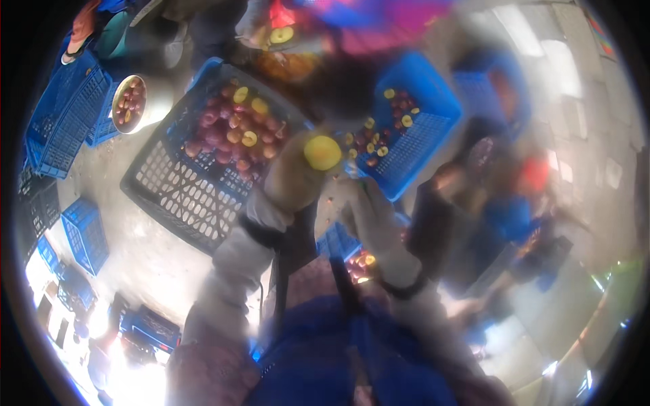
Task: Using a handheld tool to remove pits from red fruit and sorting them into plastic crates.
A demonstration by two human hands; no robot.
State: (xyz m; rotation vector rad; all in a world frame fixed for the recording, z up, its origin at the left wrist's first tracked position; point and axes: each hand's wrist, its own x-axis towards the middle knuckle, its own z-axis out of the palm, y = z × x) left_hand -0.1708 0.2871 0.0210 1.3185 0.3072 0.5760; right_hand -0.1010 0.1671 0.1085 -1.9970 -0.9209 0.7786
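My left hand (294, 175), in a pale glove, holds a halved fruit with its yellow cut face (323, 153) upward. Close beside it my right hand (363, 205), gloved too, has its fingers bent together; whether something is between them is too blurred to tell. Under and left of my hands is a dark plastic crate (172, 203) with many reddish, plum-like fruits (223, 132), a few showing yellow cut faces. Beyond my right hand, a blue plastic crate (431, 106) contains halved and small dark red pieces. More cut fruit (363, 264) lies low between my forearms.
A white bucket (157, 104) of red fruit stands left of the dark crate. Blue crates (68, 116) are stacked at the far left, with another blue crate (86, 236) on the floor. People sit opposite and at right; a co-worker's gloved hand is near a cut fruit (281, 34) at the top.
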